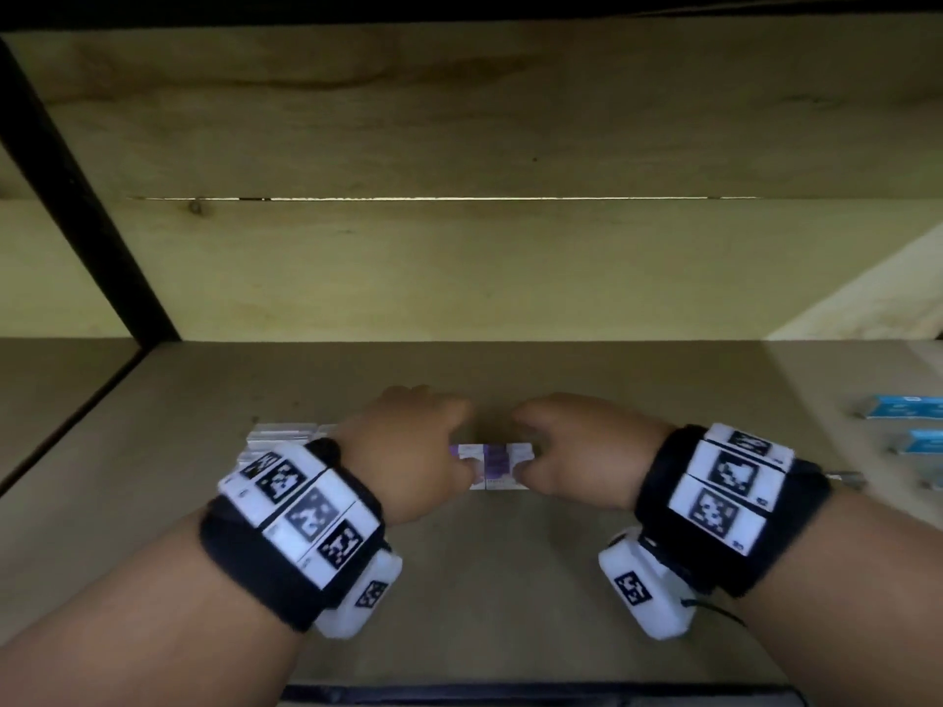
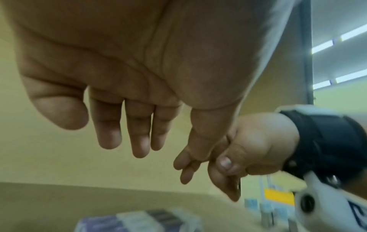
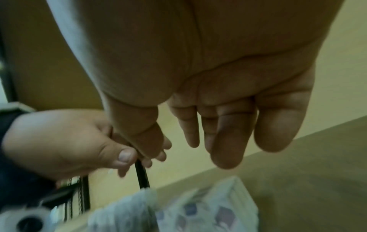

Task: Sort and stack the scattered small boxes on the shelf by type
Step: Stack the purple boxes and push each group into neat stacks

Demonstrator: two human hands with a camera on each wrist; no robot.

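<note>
Small white-and-purple boxes [image 1: 492, 464] lie together at the middle of the wooden shelf [image 1: 510, 579]. My left hand [image 1: 408, 451] is over their left end and my right hand [image 1: 576, 446] over their right end. In the left wrist view the left hand [image 2: 129, 125] has loose, nearly straight fingers, and the blurred boxes [image 2: 139, 221] lie below them. The right wrist view shows the right hand [image 3: 228, 133] the same way above the boxes [image 3: 198, 211]. Neither hand grips anything. The frames do not show whether the fingers touch the boxes.
A low stack of white boxes [image 1: 280, 433] sits just left of my left wrist. Blue boxes [image 1: 903, 406] lie at the shelf's right edge. A black frame post [image 1: 87, 196] stands at the left. The shelf's back wall [image 1: 459, 273] is behind.
</note>
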